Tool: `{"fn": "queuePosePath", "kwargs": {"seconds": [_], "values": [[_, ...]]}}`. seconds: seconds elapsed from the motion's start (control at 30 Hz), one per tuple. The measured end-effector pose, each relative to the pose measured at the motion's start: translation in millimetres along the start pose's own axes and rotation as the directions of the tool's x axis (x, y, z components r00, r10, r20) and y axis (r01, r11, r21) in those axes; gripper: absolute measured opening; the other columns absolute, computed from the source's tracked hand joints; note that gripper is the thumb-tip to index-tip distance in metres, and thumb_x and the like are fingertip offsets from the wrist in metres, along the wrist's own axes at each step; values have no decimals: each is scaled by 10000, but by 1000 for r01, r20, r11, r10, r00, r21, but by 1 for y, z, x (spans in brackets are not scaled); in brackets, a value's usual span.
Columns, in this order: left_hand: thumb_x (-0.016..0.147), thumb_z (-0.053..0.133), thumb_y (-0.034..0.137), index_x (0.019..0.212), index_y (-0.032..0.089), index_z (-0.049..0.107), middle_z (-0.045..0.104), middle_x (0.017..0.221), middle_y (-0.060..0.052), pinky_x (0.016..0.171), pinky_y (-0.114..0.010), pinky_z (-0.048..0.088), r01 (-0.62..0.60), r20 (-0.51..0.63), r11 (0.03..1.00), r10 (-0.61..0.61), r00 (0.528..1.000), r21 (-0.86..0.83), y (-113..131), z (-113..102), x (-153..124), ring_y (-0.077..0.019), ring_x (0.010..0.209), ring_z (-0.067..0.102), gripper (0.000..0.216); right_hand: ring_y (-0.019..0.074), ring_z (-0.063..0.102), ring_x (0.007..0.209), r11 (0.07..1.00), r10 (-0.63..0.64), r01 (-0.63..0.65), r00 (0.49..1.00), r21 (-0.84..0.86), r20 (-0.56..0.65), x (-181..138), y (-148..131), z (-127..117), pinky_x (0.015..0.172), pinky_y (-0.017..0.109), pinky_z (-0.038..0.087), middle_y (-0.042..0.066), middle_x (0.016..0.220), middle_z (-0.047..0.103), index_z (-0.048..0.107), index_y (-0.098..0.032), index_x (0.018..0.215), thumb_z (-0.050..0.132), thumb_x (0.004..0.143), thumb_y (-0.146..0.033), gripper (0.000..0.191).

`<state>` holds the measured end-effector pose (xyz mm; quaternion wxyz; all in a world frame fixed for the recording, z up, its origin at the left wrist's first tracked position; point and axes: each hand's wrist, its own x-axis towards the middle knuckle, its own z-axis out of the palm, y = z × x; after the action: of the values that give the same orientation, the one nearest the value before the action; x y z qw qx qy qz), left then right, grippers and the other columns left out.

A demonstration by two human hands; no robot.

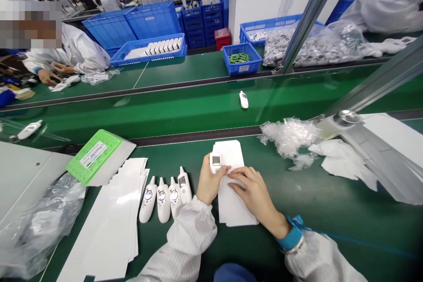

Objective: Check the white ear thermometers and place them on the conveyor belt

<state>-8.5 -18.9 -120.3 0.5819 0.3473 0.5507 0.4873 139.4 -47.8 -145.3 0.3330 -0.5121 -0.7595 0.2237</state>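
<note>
Green workbench [294, 211]: left hand [209, 181] gripping white device [216, 162]; right hand [253, 190] loosely parted over sheets [233, 211].

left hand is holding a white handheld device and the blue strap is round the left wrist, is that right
Not quite: the head view shows the blue strap around the wrist of the right hand. The left hand does hold a white handheld device.
</note>
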Motion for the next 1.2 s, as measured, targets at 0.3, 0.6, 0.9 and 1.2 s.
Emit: {"fn": "queuePosePath", "kwargs": {"seconds": [0.3, 0.6, 0.9, 1.2], "values": [[767, 677, 204, 1152, 192, 459, 634, 1000, -36, 862, -414, 556, -18, 53, 998, 15, 998, 67, 0, -3, 5, -232, 896, 717, 442, 206, 616, 860, 1000, 11, -11, 1000, -5, -11, 7, 4, 3, 721, 360, 415, 29, 954, 702, 717, -250, 883, 577, 942, -256, 152], [784, 666, 201, 1144, 200, 464, 631, 986, -32, 867, -439, 548, -39, 37, 994, 36, 999, 98, -1, -2, 4, -234, 895, 710, 413, 200, 633, 874, 1000, -4, 4, 999, 4, 37, 15, -6, -1, 729, 338, 415, 8, 912, 697, 598, -210, 776, 620, 840, -101, 128], [771, 672, 200, 1112, 191, 476, 627, 944, -20, 830, -399, 553, -34, 31, 996, 31, 999, 83, 5, -1, 3, -227, 879, 708, 394, 224, 618, 786, 993, -97, 102, 992, -65, 84, 15, -13, -3, 683, 355, 425, 40, 845, 666, 573, -199, 893, 570, 907, -169, 33], [758, 735, 285, 1129, 180, 497, 632, 815, 11, 601, -249, 545, -19, 111, 999, 16, 994, 26, 26, 3, -15, -140, 669, 661, 453, 182, 600, 831, 932, -196, 177, 980, 318, 30, 18, -45, -49, 737, 321, 504, 22, 835, 658, 614, -228, 867, 579, 945, -233, 86]]}}
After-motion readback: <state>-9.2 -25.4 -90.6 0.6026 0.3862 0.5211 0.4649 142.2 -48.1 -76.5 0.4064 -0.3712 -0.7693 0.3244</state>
